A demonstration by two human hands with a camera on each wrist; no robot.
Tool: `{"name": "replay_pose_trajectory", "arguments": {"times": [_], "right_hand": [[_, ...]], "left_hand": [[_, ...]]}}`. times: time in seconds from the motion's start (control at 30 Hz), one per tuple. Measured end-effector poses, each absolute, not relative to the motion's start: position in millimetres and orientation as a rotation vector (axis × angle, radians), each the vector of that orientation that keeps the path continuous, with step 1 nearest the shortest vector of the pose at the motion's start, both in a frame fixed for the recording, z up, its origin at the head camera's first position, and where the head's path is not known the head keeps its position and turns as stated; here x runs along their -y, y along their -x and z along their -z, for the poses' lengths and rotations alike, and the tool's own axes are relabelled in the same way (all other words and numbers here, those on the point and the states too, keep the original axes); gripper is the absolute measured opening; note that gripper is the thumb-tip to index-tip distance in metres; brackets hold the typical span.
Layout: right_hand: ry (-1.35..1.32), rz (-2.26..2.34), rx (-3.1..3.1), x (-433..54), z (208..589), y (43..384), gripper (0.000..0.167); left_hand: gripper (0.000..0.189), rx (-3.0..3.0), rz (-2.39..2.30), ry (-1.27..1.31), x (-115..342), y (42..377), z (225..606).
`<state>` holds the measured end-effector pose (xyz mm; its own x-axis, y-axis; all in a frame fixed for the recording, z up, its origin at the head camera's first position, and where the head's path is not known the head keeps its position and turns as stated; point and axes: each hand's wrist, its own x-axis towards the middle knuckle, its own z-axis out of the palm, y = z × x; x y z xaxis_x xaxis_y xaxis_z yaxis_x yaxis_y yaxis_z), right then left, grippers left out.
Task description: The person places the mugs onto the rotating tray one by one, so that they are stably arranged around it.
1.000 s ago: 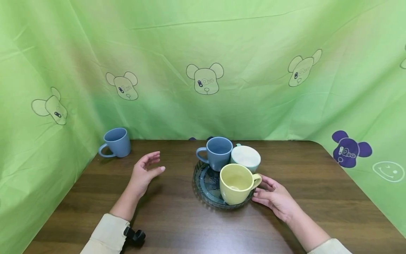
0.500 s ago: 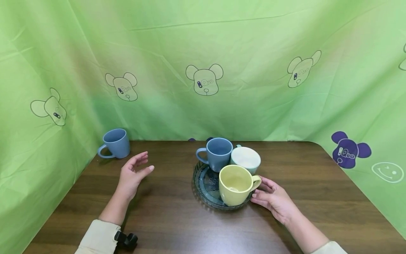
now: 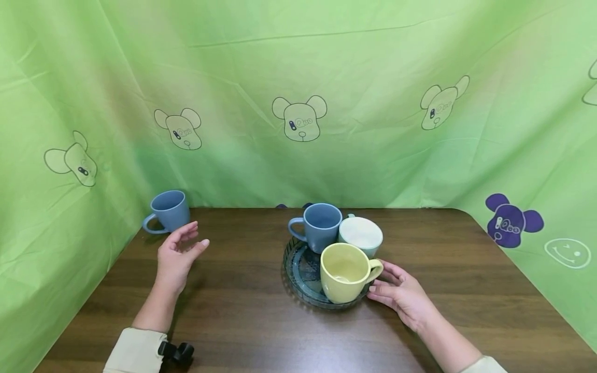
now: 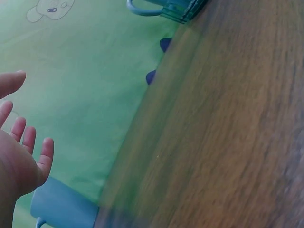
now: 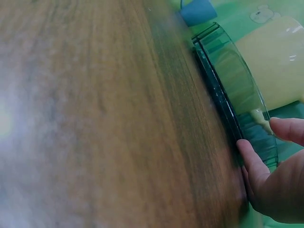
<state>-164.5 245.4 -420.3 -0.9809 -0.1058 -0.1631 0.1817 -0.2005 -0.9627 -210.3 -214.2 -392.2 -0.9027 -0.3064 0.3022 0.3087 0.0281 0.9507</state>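
My left hand (image 3: 174,264) is held above the table's left side, fingers loosely bent and thumb apart, holding nothing. Just beyond it stands a blue mug (image 3: 169,210), its handle to the left; the same mug (image 4: 64,205) shows below the hand in the left wrist view. At the right edge of a round, dark glass tray (image 3: 304,284), my right hand (image 3: 410,300) touches the outer wall with extended fingers. On that tray sit a yellow mug (image 3: 342,277), a second blue mug (image 3: 322,228) and a pale mint cup (image 3: 363,233). The yellow mug's handle partly hides the right fingertips.
The brown wooden table (image 3: 252,321) ends at a green cloth (image 3: 233,171) printed with bear heads, which hangs at the back and both sides. A black clip-like device (image 3: 176,352) sits at the left sleeve's cuff.
My left hand has moved left across the table, toward the lone blue mug. The right hand stays at the tray's edge; the mugs have not moved.
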Motion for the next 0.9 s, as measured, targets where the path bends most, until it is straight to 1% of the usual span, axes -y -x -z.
{"name": "replay_pose_trajectory", "arguments": {"times": [0.33, 0.6, 0.9], "right_hand": [[-0.091, 2.310, -1.852, -245, 420, 164, 0.078], [-0.080, 2.321, -1.843, -246, 421, 163, 0.071], [-0.081, 2.324, -1.856, -245, 422, 163, 0.070]], "left_hand": [[0.047, 1.817, 1.867, -0.056, 230, 211, 388], [0.049, 1.752, 1.856, -0.073, 241, 212, 387], [0.048, 1.663, 1.847, -0.097, 255, 216, 386]]}}
